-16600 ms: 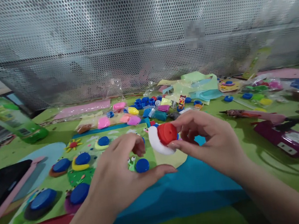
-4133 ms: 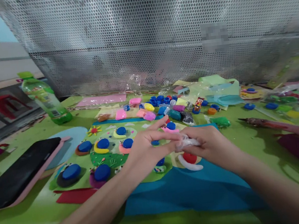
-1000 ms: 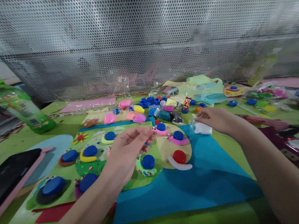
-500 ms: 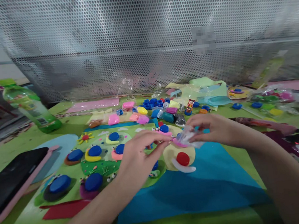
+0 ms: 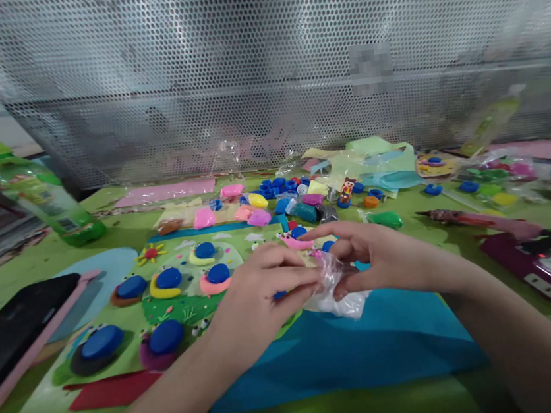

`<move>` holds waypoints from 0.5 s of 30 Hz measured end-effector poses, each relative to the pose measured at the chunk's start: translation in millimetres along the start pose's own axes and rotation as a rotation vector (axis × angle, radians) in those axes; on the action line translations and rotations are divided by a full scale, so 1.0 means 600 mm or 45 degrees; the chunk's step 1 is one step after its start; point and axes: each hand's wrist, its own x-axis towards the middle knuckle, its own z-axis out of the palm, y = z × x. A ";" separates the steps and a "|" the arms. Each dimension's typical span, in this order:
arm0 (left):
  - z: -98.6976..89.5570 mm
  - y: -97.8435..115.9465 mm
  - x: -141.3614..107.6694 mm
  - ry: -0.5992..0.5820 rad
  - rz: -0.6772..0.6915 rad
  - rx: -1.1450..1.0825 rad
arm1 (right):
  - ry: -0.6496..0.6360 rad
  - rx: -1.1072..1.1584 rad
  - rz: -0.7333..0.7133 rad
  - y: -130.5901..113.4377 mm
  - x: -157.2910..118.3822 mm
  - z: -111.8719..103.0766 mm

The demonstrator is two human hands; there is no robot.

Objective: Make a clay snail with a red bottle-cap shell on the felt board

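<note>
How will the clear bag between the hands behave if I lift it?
Probably floppy: the clear bag is crumpled between the left hand and right hand. Its glossy film may be slippery. Rolling seems unlikely, given its creased, irregular shape.

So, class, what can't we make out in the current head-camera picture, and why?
In the head view:
- Plastic bag: partly covered by the right hand.
- Phone: one end cut off by the left edge.
- Green bottle: label print too small and blurred to read.

Clear packet (image 5: 347, 304) between both hands (image 5: 260, 294) (image 5: 373, 255)
</note>
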 end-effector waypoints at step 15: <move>-0.005 0.009 0.003 -0.370 -0.428 -0.442 | -0.194 0.427 -0.029 -0.003 0.004 0.020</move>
